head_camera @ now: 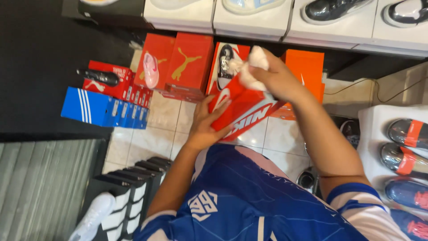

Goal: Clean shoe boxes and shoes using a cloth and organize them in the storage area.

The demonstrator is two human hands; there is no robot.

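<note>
My left hand [204, 122] grips the near end of a red shoe box [243, 107], held tilted above the tiled floor. My right hand [273, 76] presses a crumpled white cloth [252, 67] against the top of that box. I wear a blue and white jersey [249, 201], which fills the bottom of the view.
Red boxes [189, 62] and an orange box [307, 67] stand on the floor ahead, one carrying a pink shoe [151, 70]. Blue boxes [104, 109] stack at left, black boxes [129, 192] at lower left. White shelves [249, 20] and a white stand [374, 129] display shoes.
</note>
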